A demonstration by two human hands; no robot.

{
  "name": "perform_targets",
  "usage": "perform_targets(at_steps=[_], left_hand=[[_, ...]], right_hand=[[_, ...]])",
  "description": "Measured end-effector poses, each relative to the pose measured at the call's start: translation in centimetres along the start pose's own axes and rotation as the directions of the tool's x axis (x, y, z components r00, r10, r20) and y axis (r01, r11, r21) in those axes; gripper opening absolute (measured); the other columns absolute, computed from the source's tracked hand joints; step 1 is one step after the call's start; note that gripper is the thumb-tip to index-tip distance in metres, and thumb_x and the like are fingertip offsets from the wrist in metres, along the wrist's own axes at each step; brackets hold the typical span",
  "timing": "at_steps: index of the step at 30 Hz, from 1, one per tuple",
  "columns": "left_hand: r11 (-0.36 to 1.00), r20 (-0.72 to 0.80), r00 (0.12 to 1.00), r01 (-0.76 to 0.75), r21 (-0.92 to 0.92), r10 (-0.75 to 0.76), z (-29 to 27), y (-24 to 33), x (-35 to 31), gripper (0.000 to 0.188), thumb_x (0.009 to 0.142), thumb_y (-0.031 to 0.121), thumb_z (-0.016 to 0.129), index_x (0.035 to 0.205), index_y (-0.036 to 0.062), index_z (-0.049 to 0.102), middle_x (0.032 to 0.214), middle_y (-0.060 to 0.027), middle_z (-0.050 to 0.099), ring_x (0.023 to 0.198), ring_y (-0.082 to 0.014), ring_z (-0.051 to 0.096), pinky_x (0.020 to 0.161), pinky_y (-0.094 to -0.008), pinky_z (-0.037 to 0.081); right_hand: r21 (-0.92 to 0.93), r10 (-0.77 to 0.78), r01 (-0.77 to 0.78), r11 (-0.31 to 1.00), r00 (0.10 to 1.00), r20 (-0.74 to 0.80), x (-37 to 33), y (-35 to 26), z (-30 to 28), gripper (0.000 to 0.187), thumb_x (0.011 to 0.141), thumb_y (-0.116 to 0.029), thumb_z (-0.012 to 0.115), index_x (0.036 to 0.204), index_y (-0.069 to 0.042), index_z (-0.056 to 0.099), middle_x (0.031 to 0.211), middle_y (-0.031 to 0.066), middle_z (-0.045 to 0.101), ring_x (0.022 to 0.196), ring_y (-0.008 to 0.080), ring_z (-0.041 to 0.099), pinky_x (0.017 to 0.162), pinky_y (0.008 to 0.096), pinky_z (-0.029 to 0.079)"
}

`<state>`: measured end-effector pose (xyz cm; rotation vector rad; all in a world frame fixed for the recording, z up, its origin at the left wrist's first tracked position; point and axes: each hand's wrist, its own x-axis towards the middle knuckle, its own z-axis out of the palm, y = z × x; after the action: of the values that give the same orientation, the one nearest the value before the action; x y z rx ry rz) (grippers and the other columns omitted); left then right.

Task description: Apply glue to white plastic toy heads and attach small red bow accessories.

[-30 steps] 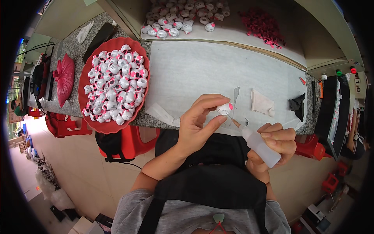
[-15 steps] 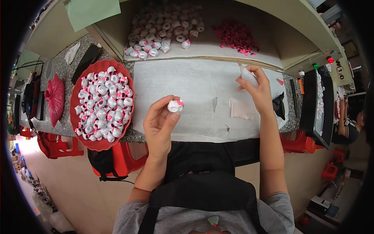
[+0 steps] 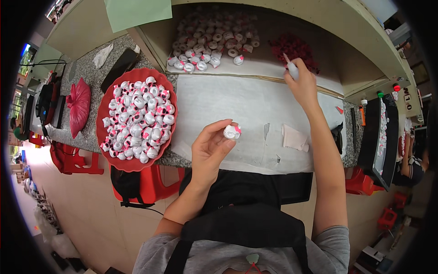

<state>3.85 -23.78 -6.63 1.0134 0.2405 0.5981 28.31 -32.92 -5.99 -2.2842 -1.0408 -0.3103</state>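
The left hand (image 3: 211, 148) pinches a small white figurine (image 3: 232, 132) above the near worktop (image 3: 237, 98) edge — bare white sheet all around. The right hand (image 3: 302, 84) reaches far, grip closed on a small white bottle (image 3: 292, 68) at the shelf (image 3: 255, 75) edge.

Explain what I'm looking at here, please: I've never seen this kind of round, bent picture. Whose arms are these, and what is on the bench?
The picture comes from a wide fisheye camera worn on a person's head and looks down, so straight edges bend near the rim. Both arms coming up from below are that person's own.

The left hand pinches a small white figure with pink marks. The right hand reaches far forward with a small white squeeze bottle, next to a pile of small red pieces.

A white sheet covers the bench. To the left stands a red tray heaped with similar white and pink figures. More of them lie in the recessed shelf behind.
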Motion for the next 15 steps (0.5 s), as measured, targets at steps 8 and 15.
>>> perform_targets(at_steps=[8,15], left_hand=[[0.986,0.095,0.988,0.128,-0.110,-0.118,1.2,-1.5,0.3,0.035,0.072,-0.004,0.052,0.105,-0.0011,0.043,0.102,-0.0132,0.050,0.100,-0.0191,0.046,0.086,-0.0295,0.035],[0.981,0.184,0.973,0.159,-0.110,-0.137,2.1,-2.1,-0.4,0.034,0.072,-0.004,0.052,0.105,-0.0020,0.042,0.102,-0.0138,0.050,0.099,-0.0185,0.046,0.084,-0.0282,0.037]], right_hand=[[0.733,0.245,-0.397,0.552,0.918,0.313,-9.7,-7.7,-2.6,0.007,0.069,-0.001,0.055,0.076,0.000,0.051,0.068,0.0051,0.054,0.057,0.0077,0.047,0.051,0.0185,0.037],[0.876,0.328,-0.468,0.118,0.851,0.410,-12.4,-8.1,-1.7,0.009,0.069,0.000,0.055,0.074,0.000,0.048,0.066,0.0073,0.053,0.057,0.0116,0.050,0.051,0.0219,0.039]])
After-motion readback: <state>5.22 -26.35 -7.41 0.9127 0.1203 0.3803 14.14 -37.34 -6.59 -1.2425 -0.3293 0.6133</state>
